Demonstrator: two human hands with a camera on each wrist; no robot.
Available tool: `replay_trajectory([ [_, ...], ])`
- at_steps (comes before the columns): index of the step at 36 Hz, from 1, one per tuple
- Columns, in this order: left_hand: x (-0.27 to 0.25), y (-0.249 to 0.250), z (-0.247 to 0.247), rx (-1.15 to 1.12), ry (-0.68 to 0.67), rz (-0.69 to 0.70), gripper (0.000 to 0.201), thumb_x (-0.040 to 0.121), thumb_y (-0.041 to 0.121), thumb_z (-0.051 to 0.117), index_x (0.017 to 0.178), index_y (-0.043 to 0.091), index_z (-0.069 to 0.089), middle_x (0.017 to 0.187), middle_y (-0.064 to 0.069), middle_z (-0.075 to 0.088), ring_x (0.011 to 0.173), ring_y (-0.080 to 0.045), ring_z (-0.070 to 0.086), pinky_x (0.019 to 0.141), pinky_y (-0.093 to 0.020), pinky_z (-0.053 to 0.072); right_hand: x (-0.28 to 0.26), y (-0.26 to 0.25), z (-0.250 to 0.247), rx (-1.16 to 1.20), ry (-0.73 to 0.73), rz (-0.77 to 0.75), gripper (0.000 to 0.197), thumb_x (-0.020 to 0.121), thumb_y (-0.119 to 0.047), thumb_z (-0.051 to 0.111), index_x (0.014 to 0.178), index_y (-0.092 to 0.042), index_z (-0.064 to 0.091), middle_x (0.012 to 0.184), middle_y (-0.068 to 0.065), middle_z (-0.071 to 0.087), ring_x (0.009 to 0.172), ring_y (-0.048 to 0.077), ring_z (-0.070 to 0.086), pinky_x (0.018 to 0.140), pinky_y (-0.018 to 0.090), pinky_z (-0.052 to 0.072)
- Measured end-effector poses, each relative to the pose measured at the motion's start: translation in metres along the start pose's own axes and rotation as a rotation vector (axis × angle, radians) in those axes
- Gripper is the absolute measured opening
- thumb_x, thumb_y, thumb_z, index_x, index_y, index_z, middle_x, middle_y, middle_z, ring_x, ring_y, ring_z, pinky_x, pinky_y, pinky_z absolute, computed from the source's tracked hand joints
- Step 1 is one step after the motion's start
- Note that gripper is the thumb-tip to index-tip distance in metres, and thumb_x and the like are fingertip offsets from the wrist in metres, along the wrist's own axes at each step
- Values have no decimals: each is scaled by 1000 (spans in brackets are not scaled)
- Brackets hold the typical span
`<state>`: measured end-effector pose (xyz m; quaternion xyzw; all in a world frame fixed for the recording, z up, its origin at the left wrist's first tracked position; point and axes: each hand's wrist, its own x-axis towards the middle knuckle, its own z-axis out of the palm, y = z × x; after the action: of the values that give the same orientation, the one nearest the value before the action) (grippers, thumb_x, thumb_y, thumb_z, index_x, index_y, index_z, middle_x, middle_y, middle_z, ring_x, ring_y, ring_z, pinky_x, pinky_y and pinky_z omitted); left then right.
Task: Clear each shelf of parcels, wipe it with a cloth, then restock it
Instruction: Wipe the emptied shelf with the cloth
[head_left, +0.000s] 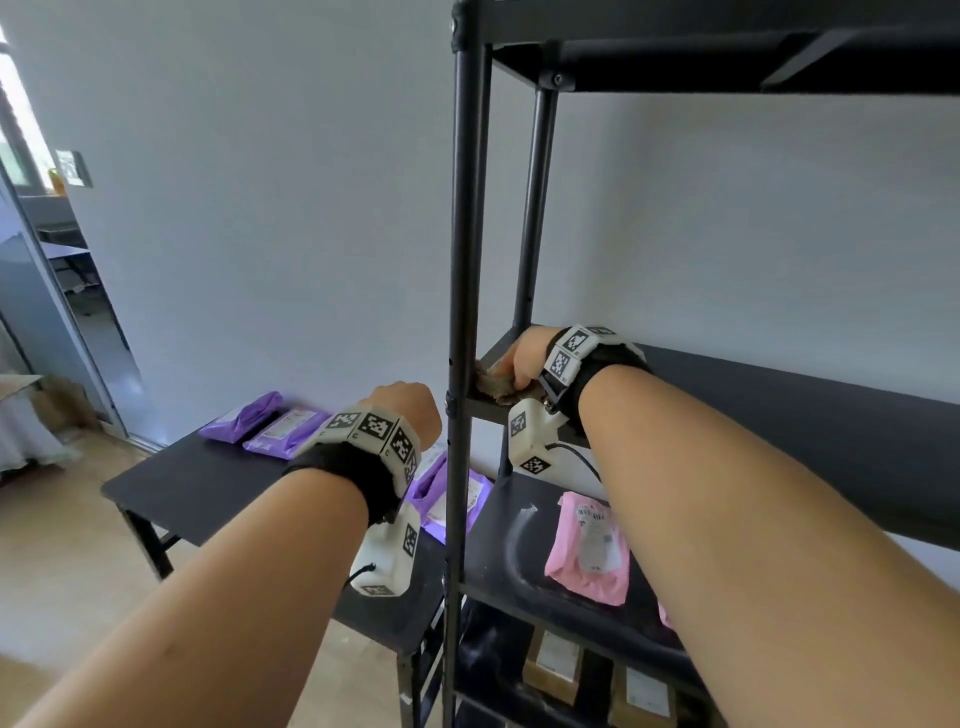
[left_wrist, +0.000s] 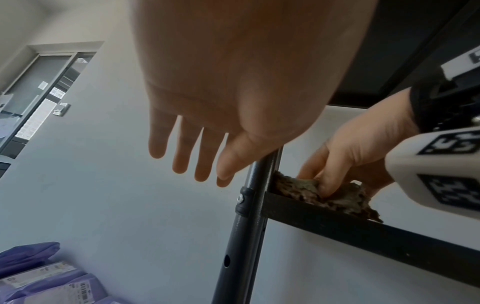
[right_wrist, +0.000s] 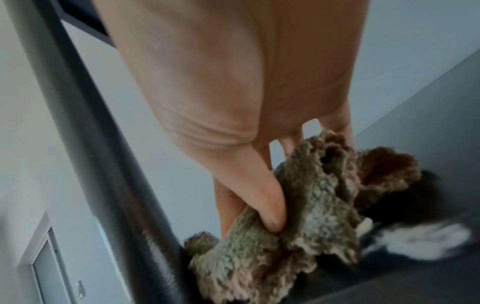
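Here, a person's right hand (head_left: 524, 358) presses a shaggy brown-grey cloth (head_left: 496, 385) onto the left near corner of a black shelf (head_left: 779, 395), hard against the rack's front post (head_left: 460, 291). The right wrist view shows the grip plainly: thumb (right_wrist: 270, 207) and fingers are curled into the bunched cloth (right_wrist: 298, 226), which lies on the dark shelf board (right_wrist: 415, 288) beside a pale smear (right_wrist: 420, 240). The left wrist view shows the same hand (left_wrist: 355, 152) from the side, fingertips dug into the cloth (left_wrist: 335, 197) at the shelf's front edge.

The left hand (head_left: 410, 410) hangs in the air to the left of the post, holding nothing; seen from its own wrist, its fingers (left_wrist: 182, 152) are straight and slightly spread, a wide and idle grip, with the thumb just beside the post (left_wrist: 246, 236).

The wiped shelf carries no parcels in view. Purple parcels (head_left: 270, 423) lie on a low black table (head_left: 197, 488) to the left of the rack, and another purple parcel (head_left: 441, 493) sits at the table's right end behind the post. On the shelf below, a pink parcel (head_left: 592, 551) lies flat. Lower still, brown boxes (head_left: 556, 665) with white labels stand on the next shelf down.
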<state>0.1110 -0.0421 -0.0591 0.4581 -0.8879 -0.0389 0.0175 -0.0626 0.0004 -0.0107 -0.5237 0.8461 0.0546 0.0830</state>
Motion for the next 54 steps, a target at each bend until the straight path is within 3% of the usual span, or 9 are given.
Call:
replay_trajectory([
  [13, -6, 10, 2, -20, 8, 85, 21, 91, 10, 37, 96, 12, 58, 100, -9, 61, 94, -28, 60, 83, -34, 51, -64, 15, -7, 94, -97, -11, 48, 90, -1, 52, 126, -31, 65, 122, -7, 63, 99, 13, 58, 85, 24, 49],
  [18, -6, 9, 3, -31, 0, 93, 28, 92, 9, 37, 107, 10, 59, 106, -9, 62, 99, -28, 60, 86, -35, 50, -24, 47, 4, 14, -8, 192, 51, 74, -42, 59, 125, -36, 63, 127, -8, 61, 103, 26, 61, 94, 40, 52],
  [23, -10, 7, 3, -33, -8, 110, 23, 90, 8, 36, 98, 12, 57, 109, -10, 63, 101, -29, 60, 87, -35, 50, -47, 39, 18, 266, 106, 298, 47, 84, -22, 61, 129, -8, 58, 129, 10, 58, 117, 32, 56, 99, 43, 48],
  [30, -9, 7, 4, -61, -14, 113, 24, 91, 7, 36, 100, 10, 57, 103, -8, 60, 101, -28, 59, 85, -33, 48, 2, 37, 25, -152, -73, 297, 34, 70, -42, 72, 91, -16, 73, 75, 0, 68, 71, 28, 68, 76, 40, 57],
  [39, -4, 7, 6, -15, -1, 137, 29, 94, 8, 35, 109, 6, 59, 114, -11, 62, 105, -28, 59, 87, -33, 47, -52, -16, 7, -85, -32, 78, 36, 92, -34, 57, 123, -20, 66, 111, 5, 68, 100, 25, 64, 92, 34, 52],
  [44, 0, 1, 6, -22, -11, 116, 30, 92, 7, 37, 110, 8, 61, 114, -8, 63, 96, -24, 58, 82, -30, 46, -35, 8, 6, 307, 167, 267, 34, 87, -20, 61, 120, -12, 64, 115, 7, 63, 104, 27, 62, 88, 32, 53],
  [49, 7, -2, 8, -29, -26, 97, 35, 91, 6, 36, 117, 9, 59, 119, -8, 62, 97, -23, 57, 82, -29, 45, 34, 45, 28, 3, -25, 384, 29, 66, -42, 65, 79, -16, 62, 77, 4, 55, 85, 32, 60, 87, 50, 51],
  [52, 12, -3, 9, -47, -26, 81, 38, 91, 7, 36, 123, 11, 58, 116, -5, 61, 102, -23, 58, 84, -30, 45, 67, 51, 38, 23, -39, 363, 59, 44, -47, 68, 97, -23, 68, 99, 4, 66, 84, 33, 63, 81, 55, 52],
  [54, 14, -4, 10, -59, -28, 73, 40, 91, 7, 36, 124, 11, 57, 117, -5, 61, 97, -21, 56, 84, -30, 45, 33, 22, 29, 195, 17, 293, 59, 69, -38, 69, 124, -17, 61, 115, 3, 61, 100, 33, 61, 90, 49, 52],
])
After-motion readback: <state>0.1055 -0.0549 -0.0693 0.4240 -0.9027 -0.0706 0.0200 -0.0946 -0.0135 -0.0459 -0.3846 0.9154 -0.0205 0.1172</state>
